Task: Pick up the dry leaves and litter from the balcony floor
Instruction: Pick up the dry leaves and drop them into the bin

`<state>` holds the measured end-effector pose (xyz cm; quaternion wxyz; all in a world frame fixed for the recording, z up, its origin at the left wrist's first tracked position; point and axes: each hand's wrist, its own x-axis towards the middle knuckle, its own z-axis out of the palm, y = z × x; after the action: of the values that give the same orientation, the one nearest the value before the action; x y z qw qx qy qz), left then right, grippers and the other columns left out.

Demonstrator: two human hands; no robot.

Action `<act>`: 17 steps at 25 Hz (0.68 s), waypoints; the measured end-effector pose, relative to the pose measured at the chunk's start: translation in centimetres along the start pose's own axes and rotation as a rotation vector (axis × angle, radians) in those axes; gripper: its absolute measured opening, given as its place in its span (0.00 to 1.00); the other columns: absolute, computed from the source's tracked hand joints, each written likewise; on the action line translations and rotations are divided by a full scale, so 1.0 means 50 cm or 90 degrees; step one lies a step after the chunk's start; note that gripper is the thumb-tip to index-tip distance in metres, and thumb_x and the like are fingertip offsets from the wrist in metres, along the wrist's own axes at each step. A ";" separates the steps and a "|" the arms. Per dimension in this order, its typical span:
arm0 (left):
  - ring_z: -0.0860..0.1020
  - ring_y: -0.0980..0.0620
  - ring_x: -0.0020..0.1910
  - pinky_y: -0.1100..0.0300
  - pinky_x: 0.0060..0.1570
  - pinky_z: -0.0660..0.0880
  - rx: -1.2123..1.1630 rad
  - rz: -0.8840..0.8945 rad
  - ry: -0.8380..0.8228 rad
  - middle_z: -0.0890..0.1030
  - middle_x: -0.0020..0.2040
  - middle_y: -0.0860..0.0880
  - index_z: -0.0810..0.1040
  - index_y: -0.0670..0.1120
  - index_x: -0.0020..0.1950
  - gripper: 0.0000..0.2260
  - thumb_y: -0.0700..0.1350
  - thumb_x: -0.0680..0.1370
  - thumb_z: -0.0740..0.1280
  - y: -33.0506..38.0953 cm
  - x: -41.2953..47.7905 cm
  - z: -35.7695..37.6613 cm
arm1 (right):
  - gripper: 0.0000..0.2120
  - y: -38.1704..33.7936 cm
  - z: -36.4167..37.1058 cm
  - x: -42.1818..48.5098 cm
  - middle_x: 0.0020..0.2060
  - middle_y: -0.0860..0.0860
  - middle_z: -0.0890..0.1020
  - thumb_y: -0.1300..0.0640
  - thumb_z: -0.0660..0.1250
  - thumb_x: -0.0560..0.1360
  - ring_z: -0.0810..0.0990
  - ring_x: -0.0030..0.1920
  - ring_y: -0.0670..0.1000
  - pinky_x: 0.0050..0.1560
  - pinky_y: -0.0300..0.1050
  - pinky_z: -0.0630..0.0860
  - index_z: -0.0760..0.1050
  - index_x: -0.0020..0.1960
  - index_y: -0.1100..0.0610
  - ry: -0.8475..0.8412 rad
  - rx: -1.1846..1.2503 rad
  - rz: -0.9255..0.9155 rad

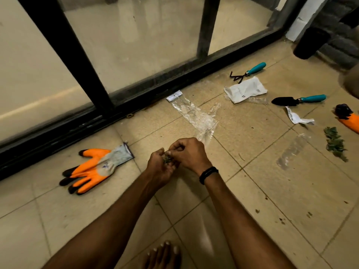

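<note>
My left hand [159, 165] and my right hand [188, 153] meet low over the tiled floor, both curled round a small clump of dry leaves [167, 159] held between them. A pile of dry green leaves [335, 143] lies on the floor at the far right. Litter lies around: a long clear plastic bag [196, 115] just beyond my hands, a second clear wrapper [293, 150], a white packet [245, 89] and a torn white scrap [297, 117].
An orange and grey glove [93, 167] lies left of my hands; another orange glove [347, 117] sits at the right edge. A teal-handled rake [250, 70] and trowel [299, 99] lie near the black sliding-door track [136, 105]. My bare foot [163, 255] is below.
</note>
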<state>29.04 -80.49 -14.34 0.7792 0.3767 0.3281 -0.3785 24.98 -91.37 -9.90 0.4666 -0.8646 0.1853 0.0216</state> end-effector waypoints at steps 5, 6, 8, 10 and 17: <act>0.82 0.48 0.41 0.59 0.44 0.77 -0.051 0.074 0.075 0.84 0.38 0.44 0.79 0.41 0.47 0.17 0.49 0.85 0.56 0.097 -0.026 -0.069 | 0.07 0.036 0.087 0.069 0.45 0.54 0.85 0.63 0.72 0.73 0.83 0.49 0.51 0.52 0.41 0.78 0.84 0.50 0.61 0.070 -0.122 0.002; 0.82 0.48 0.41 0.60 0.44 0.77 -0.060 0.078 0.083 0.83 0.38 0.44 0.79 0.41 0.47 0.17 0.49 0.85 0.56 0.110 -0.026 -0.077 | 0.03 0.051 0.102 0.074 0.42 0.55 0.84 0.64 0.71 0.73 0.82 0.47 0.52 0.48 0.42 0.77 0.83 0.45 0.63 0.075 -0.157 -0.008; 0.81 0.49 0.41 0.60 0.44 0.77 -0.073 0.091 0.093 0.83 0.37 0.45 0.79 0.42 0.47 0.17 0.49 0.85 0.56 0.131 -0.021 -0.086 | 0.03 0.076 0.126 0.069 0.39 0.54 0.80 0.65 0.71 0.72 0.78 0.43 0.51 0.41 0.40 0.74 0.82 0.39 0.63 0.111 -0.179 -0.036; 0.81 0.49 0.40 0.61 0.43 0.77 -0.087 0.106 0.097 0.83 0.35 0.45 0.78 0.42 0.46 0.17 0.49 0.85 0.55 0.146 -0.017 -0.088 | 0.03 0.091 0.141 0.066 0.39 0.53 0.78 0.64 0.71 0.73 0.75 0.43 0.51 0.40 0.36 0.68 0.82 0.41 0.59 0.159 -0.191 -0.059; 0.80 0.47 0.41 0.57 0.47 0.77 -0.043 0.090 0.104 0.82 0.41 0.43 0.78 0.41 0.47 0.20 0.51 0.85 0.53 0.138 -0.007 -0.069 | 0.06 0.009 0.101 0.062 0.42 0.50 0.85 0.58 0.68 0.76 0.79 0.42 0.44 0.42 0.35 0.72 0.84 0.45 0.57 0.066 -0.005 -0.097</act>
<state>33.88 -74.53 -13.44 0.7871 0.4019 0.3754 -0.2792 28.37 -88.41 -13.77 0.4533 -0.8779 0.1431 -0.0579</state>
